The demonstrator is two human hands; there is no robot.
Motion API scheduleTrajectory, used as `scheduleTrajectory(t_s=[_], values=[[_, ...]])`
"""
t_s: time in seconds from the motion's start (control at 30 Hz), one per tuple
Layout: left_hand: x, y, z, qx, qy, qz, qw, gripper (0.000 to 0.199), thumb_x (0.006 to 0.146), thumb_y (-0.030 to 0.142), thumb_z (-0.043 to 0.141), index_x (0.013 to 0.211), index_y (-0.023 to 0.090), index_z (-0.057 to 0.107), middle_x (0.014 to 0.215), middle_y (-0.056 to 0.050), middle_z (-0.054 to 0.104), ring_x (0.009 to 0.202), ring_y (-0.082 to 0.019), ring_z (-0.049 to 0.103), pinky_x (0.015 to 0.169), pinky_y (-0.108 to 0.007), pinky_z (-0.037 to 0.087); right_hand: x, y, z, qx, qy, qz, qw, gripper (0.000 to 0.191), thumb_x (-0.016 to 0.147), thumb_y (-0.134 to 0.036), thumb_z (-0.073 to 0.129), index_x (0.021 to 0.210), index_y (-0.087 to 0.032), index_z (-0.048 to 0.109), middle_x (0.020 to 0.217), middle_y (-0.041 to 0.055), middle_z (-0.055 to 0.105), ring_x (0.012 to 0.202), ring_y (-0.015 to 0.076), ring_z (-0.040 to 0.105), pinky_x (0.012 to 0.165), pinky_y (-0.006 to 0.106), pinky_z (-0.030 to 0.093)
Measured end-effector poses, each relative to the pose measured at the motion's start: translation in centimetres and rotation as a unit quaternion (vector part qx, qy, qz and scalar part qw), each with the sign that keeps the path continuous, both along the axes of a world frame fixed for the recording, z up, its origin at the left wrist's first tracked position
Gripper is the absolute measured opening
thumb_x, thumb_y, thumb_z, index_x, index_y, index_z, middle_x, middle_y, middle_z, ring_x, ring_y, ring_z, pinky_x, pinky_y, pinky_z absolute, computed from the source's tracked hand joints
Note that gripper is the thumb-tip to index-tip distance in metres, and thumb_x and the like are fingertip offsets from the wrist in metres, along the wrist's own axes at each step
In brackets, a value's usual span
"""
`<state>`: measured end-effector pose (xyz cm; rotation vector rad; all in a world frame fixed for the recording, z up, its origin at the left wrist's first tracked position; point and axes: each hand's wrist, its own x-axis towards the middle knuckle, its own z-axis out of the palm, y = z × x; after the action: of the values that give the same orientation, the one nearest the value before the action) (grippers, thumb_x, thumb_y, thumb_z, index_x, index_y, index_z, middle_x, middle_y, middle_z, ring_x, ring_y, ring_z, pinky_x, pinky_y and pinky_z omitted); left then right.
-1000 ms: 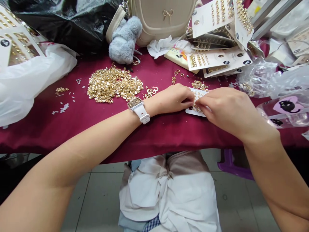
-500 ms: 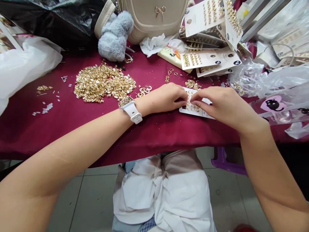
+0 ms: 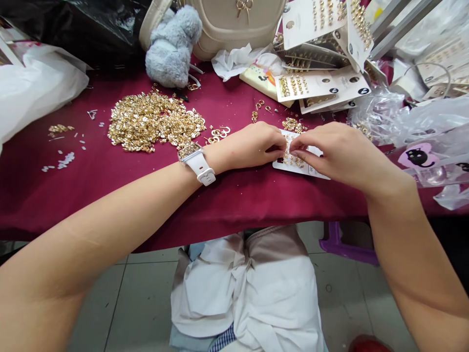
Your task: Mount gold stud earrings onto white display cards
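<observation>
A white earring card [image 3: 298,167] with rows of small gold pieces lies flat on the dark red cloth, partly under both hands. My left hand [image 3: 262,144], with a white-strapped watch [image 3: 198,164] at the wrist, is closed at the card's left side; its fingertips are pinched together and hide whatever is between them. Over the card's right part, my right hand [image 3: 326,149] is closed too, thumb and forefinger pinched close to the gold pieces. What it pinches is too small to make out. Just behind the card sits a little heap of gold bits [image 3: 293,125].
A large pile of gold earring backs [image 3: 146,122] lies left of my forearm, with loose gold hoops [image 3: 220,134] beside it. Stacked earring cards [image 3: 308,84], a beige bag [image 3: 234,34] and a grey plush [image 3: 172,49] stand behind. Clear plastic bags [image 3: 428,122] crowd the right.
The view has shifted slightly. My right hand has risen a little and its fingertips have shifted slightly over the card. My left hand stays at the card's left side.
</observation>
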<state>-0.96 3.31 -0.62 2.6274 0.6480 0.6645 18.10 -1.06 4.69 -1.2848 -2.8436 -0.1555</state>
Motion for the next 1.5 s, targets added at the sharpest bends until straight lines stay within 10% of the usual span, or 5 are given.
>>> scheduleTrajectory(t_s=[1.5], values=[[-0.11, -0.12, 0.09, 0.004, -0.024, -0.007, 1.0, 0.017, 0.083, 0.014, 0.058, 0.087, 0.016, 0.074, 0.085, -0.004, 0.074, 0.072, -0.012, 0.067, 0.07, -0.02, 0.048, -0.74, 0.54, 0.31, -0.035, 0.008, 0.013, 0.999, 0.017, 0.084, -0.017, 0.05, 0.083, -0.019, 0.067, 0.076, 0.0051, 0.072, 0.07, 0.0188, 0.064, 0.079, 0.033, 0.041]])
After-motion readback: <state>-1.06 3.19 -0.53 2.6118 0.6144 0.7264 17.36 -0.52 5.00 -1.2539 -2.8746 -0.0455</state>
